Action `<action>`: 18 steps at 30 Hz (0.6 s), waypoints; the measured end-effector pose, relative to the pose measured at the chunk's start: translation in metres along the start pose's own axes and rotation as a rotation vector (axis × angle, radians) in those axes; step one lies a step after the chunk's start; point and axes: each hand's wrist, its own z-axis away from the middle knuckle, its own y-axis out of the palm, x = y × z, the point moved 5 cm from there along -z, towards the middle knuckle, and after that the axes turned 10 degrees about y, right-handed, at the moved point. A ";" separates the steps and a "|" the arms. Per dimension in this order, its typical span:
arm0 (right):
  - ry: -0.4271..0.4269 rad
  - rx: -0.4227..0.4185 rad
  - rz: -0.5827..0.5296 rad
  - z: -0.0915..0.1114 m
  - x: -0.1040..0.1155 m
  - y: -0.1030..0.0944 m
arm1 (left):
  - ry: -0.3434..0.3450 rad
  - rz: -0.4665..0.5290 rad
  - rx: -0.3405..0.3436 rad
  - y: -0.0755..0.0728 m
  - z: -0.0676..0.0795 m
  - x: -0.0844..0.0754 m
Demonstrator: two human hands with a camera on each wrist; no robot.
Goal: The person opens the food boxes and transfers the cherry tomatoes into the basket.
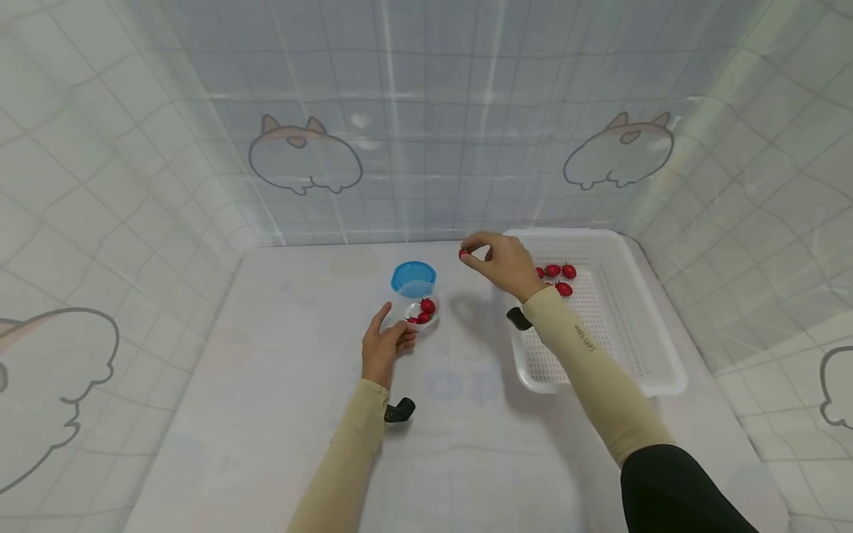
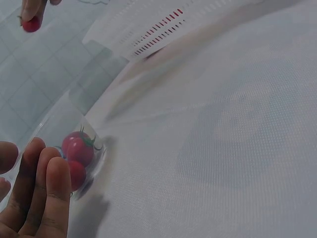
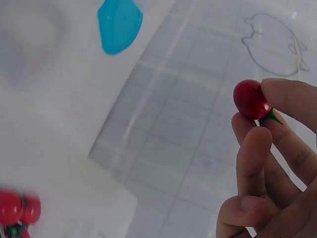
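Between the right hand's (image 1: 508, 266) thumb and fingers is a small red cherry tomato (image 3: 251, 99) with a green stem, held in the air beyond the basket's left edge. My left hand (image 1: 386, 348) holds a small clear plastic container (image 1: 416, 287) at its near left side, with the thumb at the left and the fingers at the front. Several cherry tomatoes (image 1: 427, 306) lie inside the container. Its blue lid (image 1: 413, 275) lies open behind it. In the left wrist view, the fingers (image 2: 58, 181) partly hide the container.
A white perforated basket (image 1: 626, 318) stands on the right of the white table (image 1: 280, 385), with several cherry tomatoes (image 1: 564, 289) near its far left corner; the right forearm partly covers it. A curtain (image 1: 433, 133) with a grid and cartoon drawings surrounds the table at the back and sides.
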 end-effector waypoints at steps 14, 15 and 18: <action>0.052 -0.020 0.095 0.006 -0.044 -0.043 | -0.015 0.018 0.013 0.002 0.005 -0.004; 0.060 -0.019 0.097 0.007 -0.048 -0.045 | -0.008 0.017 0.008 0.001 0.004 -0.002; 0.081 -0.028 0.114 0.010 -0.062 -0.051 | 0.012 0.003 -0.003 0.000 0.002 0.003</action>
